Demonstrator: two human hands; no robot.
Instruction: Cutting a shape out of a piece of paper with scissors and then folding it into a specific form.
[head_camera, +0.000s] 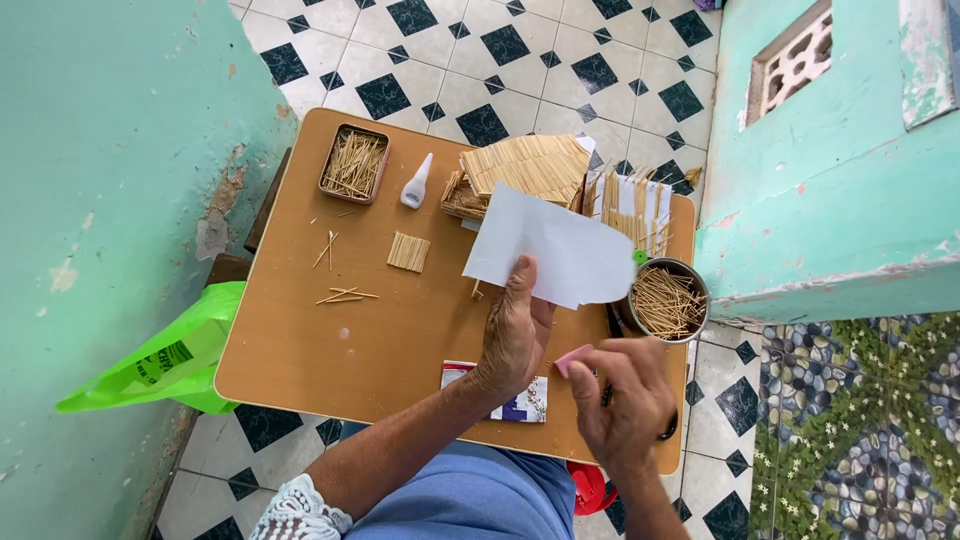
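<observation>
My left hand (515, 335) holds up a white sheet of paper (550, 250) by its lower edge, above the middle of a small wooden table (300, 340). My right hand (625, 400) is near the table's front right corner, with a small pink piece (572, 360) pinched in its fingers; dark scissor handles (668, 430) show beneath it. Behind the paper stands a model house made of thin sticks (525, 170). A round metal tin full of sticks (668, 300) sits just right of the paper.
A rectangular box of sticks (353, 163), a white glue bottle (416, 183), a small glued stick panel (408, 252) and loose sticks (342, 295) lie on the table's left half. A printed card (525, 403) lies under my left wrist. A green plastic bag (165, 360) hangs off the left edge. Teal walls stand on both sides.
</observation>
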